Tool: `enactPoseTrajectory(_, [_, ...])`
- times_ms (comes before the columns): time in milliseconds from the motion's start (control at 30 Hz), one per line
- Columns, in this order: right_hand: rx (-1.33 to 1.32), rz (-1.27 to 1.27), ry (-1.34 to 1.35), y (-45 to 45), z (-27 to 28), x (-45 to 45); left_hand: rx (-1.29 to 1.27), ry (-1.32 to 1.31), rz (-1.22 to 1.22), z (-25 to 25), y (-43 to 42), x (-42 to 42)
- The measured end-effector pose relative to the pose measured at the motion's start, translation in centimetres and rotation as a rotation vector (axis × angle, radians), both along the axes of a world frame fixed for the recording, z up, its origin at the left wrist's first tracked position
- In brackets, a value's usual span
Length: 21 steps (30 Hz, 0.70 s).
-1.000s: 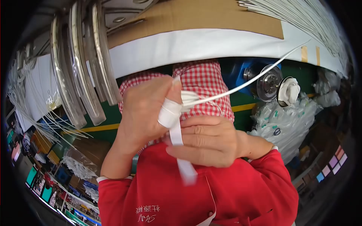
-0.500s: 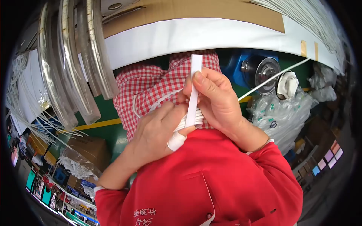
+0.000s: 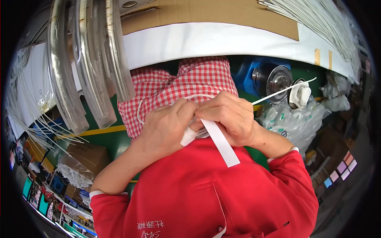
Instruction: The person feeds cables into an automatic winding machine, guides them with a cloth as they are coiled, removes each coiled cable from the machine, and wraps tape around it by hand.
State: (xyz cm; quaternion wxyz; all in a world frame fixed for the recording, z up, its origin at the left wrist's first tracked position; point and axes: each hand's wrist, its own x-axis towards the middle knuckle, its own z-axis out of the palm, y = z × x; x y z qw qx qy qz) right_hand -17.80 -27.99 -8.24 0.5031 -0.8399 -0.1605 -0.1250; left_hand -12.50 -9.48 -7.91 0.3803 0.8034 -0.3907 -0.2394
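Observation:
My left hand (image 3: 164, 127) is closed around a coil of white cable (image 3: 203, 133), most of which is hidden behind the fingers. White tape (image 3: 188, 137) wraps its thumb. Close against it, my right hand (image 3: 230, 115) is closed with its fingertips on a flat white strip (image 3: 222, 144). The strip slants down over the front of the red shirt (image 3: 190, 178). A straight white cable end (image 3: 285, 92) sticks out to the right beyond my right hand.
A white-covered table edge (image 3: 190, 41) runs ahead, with cardboard (image 3: 222, 16) and a bundle of white cables (image 3: 313, 20) on it. Clear tubes (image 3: 89, 75) hang at left. A blue machine (image 3: 248, 73) and plastic bags (image 3: 293, 123) are at right; a cardboard box (image 3: 89, 156) lies left.
The white strip has swung from pointing up to pointing down right. My right hand has turned over, its knuckles now facing up, and the two hands have come together.

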Motion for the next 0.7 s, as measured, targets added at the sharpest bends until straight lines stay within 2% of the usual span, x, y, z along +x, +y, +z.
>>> enactPoseTrajectory(100, [0.105, 0.087, 0.228, -0.6, 0.4, 0.2, -0.054, -0.149, 0.004, -1.1, 0.0, -1.0])
enactPoseTrajectory(233, [0.644, 0.086, 0.949, -1.9, 1.7, -0.9, -0.116, -0.109, -0.041, -0.2, -0.5, -1.6])
enactPoseTrajectory(367, [0.980, 0.074, 1.102, -1.8, 0.4, -2.5, -0.105, 0.004, -0.090, 1.0, -0.6, -2.3])
enactPoseTrajectory(600, [1.048, 0.036, 1.264, -1.8, 0.9, -2.8, -0.144, 0.004, -0.073, 1.2, -0.7, -2.5])
enactPoseTrajectory(667, [1.070, 0.067, 1.270, -1.8, 1.3, -2.9, -0.284, -0.016, -0.066, 0.7, 0.2, -2.9])
enactPoseTrajectory(700, [0.977, 0.084, 1.173, -1.7, 1.3, -3.1, -0.354, -0.023, -0.061, 0.5, 0.3, -3.1])
